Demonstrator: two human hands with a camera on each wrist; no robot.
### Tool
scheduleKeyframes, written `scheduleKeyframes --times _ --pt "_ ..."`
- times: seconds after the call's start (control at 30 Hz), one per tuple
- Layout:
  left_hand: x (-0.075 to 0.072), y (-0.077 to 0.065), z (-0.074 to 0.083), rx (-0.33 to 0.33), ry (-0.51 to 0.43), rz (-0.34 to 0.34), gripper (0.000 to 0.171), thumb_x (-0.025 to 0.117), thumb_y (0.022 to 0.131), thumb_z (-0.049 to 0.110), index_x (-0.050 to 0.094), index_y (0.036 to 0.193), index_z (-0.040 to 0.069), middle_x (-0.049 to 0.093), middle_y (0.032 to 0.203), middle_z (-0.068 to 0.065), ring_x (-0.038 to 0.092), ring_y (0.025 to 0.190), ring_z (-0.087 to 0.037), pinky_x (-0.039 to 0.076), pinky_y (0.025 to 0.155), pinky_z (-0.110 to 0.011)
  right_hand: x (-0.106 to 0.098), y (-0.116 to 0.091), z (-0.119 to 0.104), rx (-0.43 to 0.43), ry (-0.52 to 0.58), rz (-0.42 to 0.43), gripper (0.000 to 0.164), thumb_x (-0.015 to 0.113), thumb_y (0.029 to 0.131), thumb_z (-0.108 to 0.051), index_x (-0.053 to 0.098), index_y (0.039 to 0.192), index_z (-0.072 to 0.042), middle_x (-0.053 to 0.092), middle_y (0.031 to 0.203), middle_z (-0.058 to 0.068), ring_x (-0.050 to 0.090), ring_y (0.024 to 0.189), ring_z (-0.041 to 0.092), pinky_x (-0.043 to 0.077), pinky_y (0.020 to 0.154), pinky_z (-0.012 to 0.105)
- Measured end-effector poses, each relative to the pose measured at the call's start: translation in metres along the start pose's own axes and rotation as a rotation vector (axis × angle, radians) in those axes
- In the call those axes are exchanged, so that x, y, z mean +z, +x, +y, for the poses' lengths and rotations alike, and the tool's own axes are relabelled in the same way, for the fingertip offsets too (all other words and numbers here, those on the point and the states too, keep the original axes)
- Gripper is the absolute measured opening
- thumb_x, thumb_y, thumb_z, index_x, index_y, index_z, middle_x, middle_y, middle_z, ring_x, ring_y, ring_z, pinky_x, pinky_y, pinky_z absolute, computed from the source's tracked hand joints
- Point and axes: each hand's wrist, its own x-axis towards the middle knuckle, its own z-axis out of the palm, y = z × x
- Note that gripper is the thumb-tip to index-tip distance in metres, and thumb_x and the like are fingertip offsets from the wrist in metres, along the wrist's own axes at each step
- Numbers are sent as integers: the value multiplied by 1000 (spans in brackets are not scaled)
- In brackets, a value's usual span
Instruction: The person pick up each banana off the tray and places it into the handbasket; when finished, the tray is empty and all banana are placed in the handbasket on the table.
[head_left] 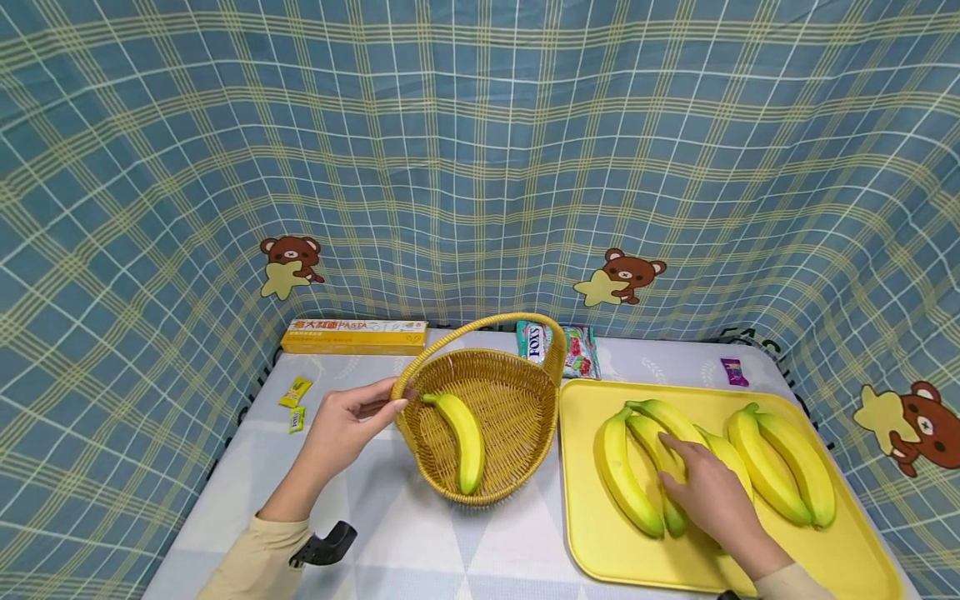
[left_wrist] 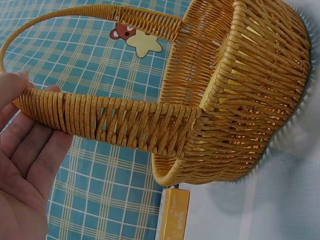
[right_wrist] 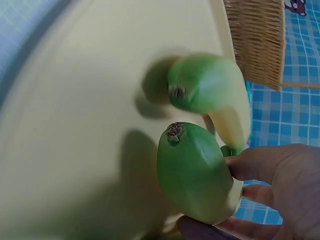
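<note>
My left hand [head_left: 347,421] holds the side of the handle of a brown wicker basket [head_left: 517,417], thumb on one face and fingers on the other. One yellow banana [head_left: 467,442] with green ends lies inside the basket. On the right, my right hand [head_left: 712,492] is over a yellow tray [head_left: 588,542] bearing several bananas. Its thumb and fingers grip a banana [right_wrist: 192,170] by the sides in the right wrist view, the green tip facing the camera. Another banana [right_wrist: 205,85] lies beside that one, towards the basket. Two more bananas [head_left: 806,467] rest at the tray's right.
A yellow pasta box [head_left: 352,337] stands at the back left, with two small yellow-wrapped candies [head_left: 296,390] before it. Behind the basket is a green FOX'S candy bag [head_left: 577,350]. A purple-wrapped candy [head_left: 735,372] lies behind the tray. Checked cloth [head_left: 480,167] encloses the table.
</note>
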Motion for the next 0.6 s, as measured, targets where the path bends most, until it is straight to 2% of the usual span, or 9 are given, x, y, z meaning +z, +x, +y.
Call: scheduleKeyframes --times 0.2,0.23,0.4,0.5,0.6 --pt "0 0 1 -14 5 6 37 73 96 14 69 131 2 75 113 -11 74 99 -19 61 80 -24 -17 2 3 -6 7 15 61 77 90 -19 55 144 0 58 128 35 64 79 32 54 61 48" --pt "0 0 1 -13 4 6 37 73 96 14 69 131 2 75 113 -11 74 100 -19 61 80 -24 -19 3 3 -13 6 19 61 77 91 -19 55 144 0 58 127 36 65 81 32 55 63 49" --pt "0 0 0 -2 -7 2 36 73 97 15 69 130 3 75 113 -10 74 99 -18 61 80 -24 -29 6 -1 -42 30 20 60 76 92 -20 54 146 -2 58 129 33 62 81 25 52 59 39" --pt "0 0 0 8 -12 -2 35 72 97 15 69 130 3 75 113 -9 74 100 -16 61 80 -24 -34 7 -7 -57 43 17 60 75 94 -22 54 147 -5 59 130 29 59 81 21 46 56 32" --pt "1 0 0 14 -17 -6 35 72 98 15 69 130 3 75 112 -9 74 99 -16 61 81 -24 -40 8 -17 -70 51 16 60 74 94 -25 53 148 -8 60 131 25 59 84 22 45 57 31"
